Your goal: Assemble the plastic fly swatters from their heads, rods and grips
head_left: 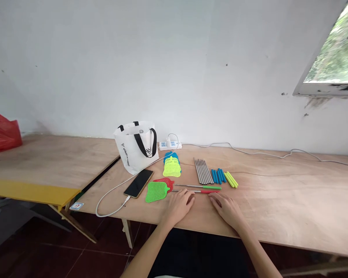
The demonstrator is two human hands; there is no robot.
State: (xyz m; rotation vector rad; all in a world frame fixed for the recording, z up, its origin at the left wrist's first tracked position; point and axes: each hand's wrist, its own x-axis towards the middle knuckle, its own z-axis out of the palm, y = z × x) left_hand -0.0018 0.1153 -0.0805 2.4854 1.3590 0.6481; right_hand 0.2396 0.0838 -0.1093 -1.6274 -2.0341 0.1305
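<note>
My left hand lies on the table edge, its fingertips at the metal shaft of a fly swatter with a red handle. My right hand rests flat, fingertips touching or close beside the end of that handle. Neither hand appears to grip anything. A second swatter with a green handle lies just behind. At the left ends of the shafts, a green swatter head overlaps a red swatter head. Behind them are metal rods, blue handles, yellow handles, and yellow swatter heads over blue ones.
A phone on a white charging cable lies to the left. Behind it stands a white tote bag. A power strip sits by the wall, its cord running right. A red plastic bag is far left, on another table.
</note>
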